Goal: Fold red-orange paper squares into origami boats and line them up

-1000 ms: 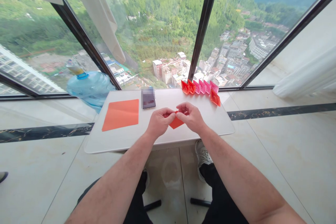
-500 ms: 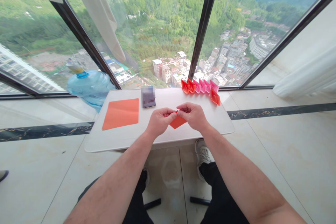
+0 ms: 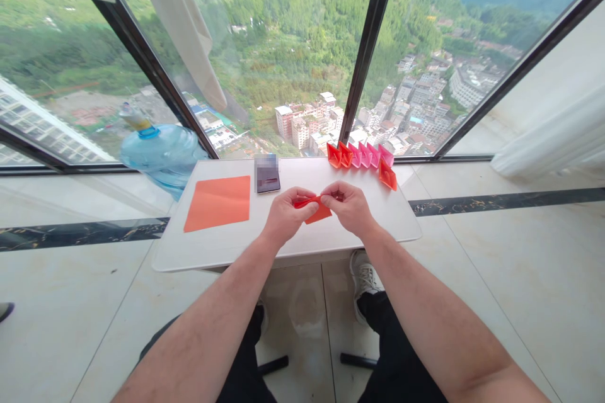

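Between my hands, above the near middle of the white table [image 3: 227, 245], is a small folded piece of orange-red paper [image 3: 319, 213]. My left hand [image 3: 289, 211] pinches its left side, thumb on top. At its upper right edge my right hand [image 3: 347, 204] grips it between thumb and fingers. Both hands' fingertips partly hide the folds. Flat on the table's left side lies an orange paper sheet [image 3: 217, 203]. A row of folded red and pink paper boats [image 3: 362, 155] stands along the back right edge, with one orange-red boat [image 3: 387, 174] in front of it.
A phone [image 3: 268, 181] lies at the back middle of the table. Left of the table stands a big blue water bottle [image 3: 163, 154] by the window. A pale curtain [image 3: 558, 132] hangs at the right. My shoe [image 3: 365, 274] is under the table's front edge.
The folded paper has tilted between my hands, and less of its lower flap shows. My right fingers have shifted slightly; both hands keep hold of it.
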{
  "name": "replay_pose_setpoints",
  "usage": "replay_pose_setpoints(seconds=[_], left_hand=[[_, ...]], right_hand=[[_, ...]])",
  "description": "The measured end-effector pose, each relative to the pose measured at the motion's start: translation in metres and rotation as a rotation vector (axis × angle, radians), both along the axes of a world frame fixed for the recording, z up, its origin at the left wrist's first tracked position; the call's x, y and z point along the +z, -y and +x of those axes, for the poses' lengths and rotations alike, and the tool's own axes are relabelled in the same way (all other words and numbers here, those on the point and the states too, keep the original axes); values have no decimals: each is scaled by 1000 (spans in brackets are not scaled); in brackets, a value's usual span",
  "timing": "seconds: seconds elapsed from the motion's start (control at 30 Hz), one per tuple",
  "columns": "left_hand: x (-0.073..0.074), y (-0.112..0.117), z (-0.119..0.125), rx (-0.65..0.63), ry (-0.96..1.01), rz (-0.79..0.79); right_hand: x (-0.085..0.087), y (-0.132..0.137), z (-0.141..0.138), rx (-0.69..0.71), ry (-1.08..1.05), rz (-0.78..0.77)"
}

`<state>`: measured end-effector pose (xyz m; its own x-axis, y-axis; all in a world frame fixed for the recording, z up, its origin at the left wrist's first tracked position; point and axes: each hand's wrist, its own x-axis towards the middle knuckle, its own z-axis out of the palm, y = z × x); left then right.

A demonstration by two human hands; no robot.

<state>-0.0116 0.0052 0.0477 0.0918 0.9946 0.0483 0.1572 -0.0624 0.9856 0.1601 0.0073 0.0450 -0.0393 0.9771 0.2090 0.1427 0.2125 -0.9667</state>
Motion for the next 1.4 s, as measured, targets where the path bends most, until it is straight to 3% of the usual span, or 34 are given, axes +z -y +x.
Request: replay_pose_setpoints(seconds=[0.1,0.27,0.5,0.73,0.97,1.13,1.23,1.4], left_hand=[[1,-1,-2,49,-34,32],[1,-2,-4,-12,-108,53],[-2,-6,-9,-42,64,151],[0,-10,-24,-73,-239,284],[6,-7,-28,-32,-491,298],[3,-10,-26,-12,-271,242],[1,-13,-23,-22,-50,96],[0,-15,-21,-3,127,-54]], right_hand=[[0,0,1,-2,30,-13],[1,3,1,46,171,-34],[2,1,6,-18,176,-27],[6,5,9,-29,309,73],[14,7,4,-58,612,198],[15,9,2,-84,546,205],[14,9,3,-96,404,116],[12,7,2,-94,265,-8]])
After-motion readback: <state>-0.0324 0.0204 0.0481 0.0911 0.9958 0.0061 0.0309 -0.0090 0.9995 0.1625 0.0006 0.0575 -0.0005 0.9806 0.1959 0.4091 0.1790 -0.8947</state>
